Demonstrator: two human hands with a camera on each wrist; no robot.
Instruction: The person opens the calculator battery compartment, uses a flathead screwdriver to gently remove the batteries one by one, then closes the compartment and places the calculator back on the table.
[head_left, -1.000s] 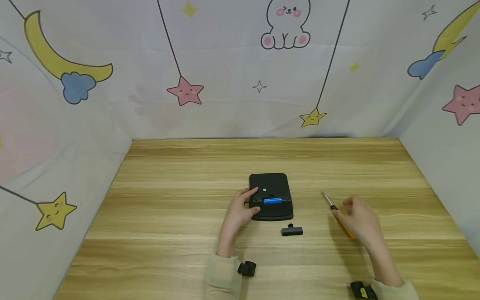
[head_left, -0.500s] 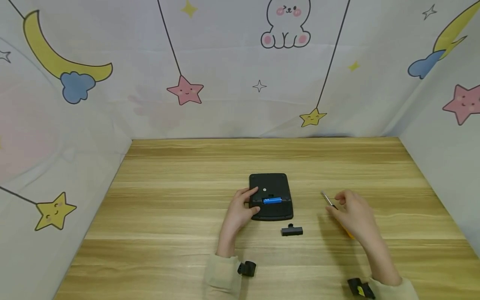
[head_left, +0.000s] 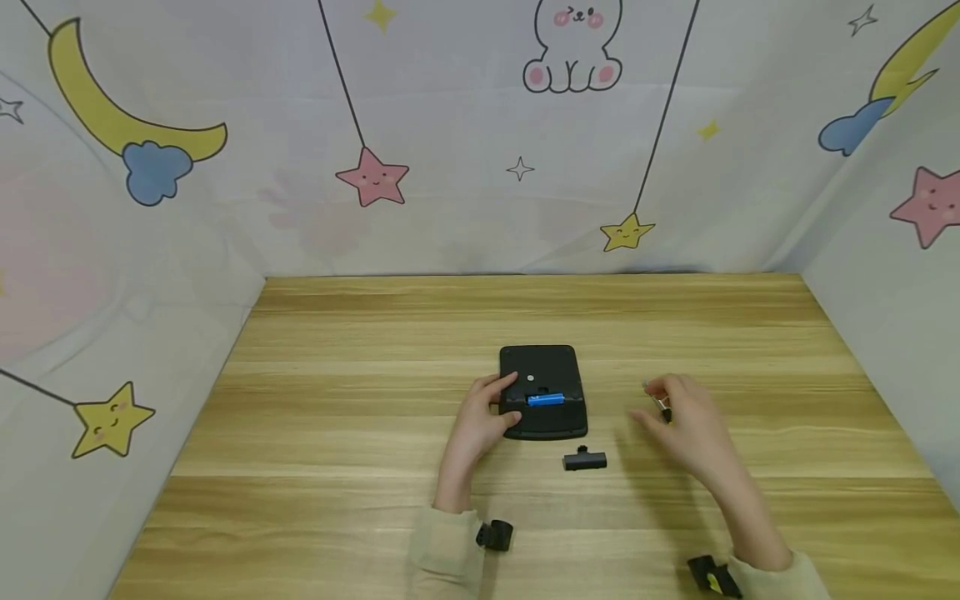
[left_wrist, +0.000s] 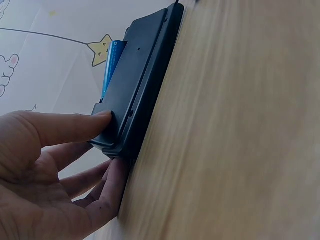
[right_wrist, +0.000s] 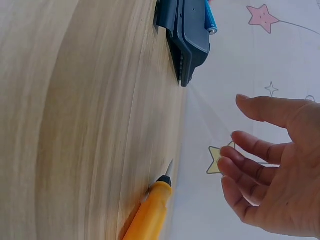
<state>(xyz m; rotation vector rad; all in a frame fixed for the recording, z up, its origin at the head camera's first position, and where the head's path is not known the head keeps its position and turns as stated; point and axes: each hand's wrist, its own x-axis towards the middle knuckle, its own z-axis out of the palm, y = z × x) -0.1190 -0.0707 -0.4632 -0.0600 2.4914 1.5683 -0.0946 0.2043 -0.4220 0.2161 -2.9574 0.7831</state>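
Note:
A black calculator (head_left: 538,362) lies face down on the table, its battery bay uncovered. In the bay sits a blue battery (head_left: 546,400). My left hand (head_left: 480,417) grips the calculator's left edge; in the left wrist view the thumb (left_wrist: 85,125) lies on its back and the other fingers meet its side. In front of it lies the small dark battery cover (head_left: 585,460). My right hand (head_left: 690,429) hovers right of the calculator, holding nothing, fingers loosely bent. Below that hand rests a screwdriver (right_wrist: 152,212) with an orange handle, partly hidden in the head view.
The wooden table (head_left: 337,400) stretches around these things. A pale cloth (head_left: 450,233) printed with stars and moons hangs along the back and both sides. Wrist camera mounts (head_left: 495,535) sit at both sleeves.
My right hand has moved left and slightly forward, from over the screwdriver's handle toward the calculator. The left hand, calculator, battery and cover have stayed put.

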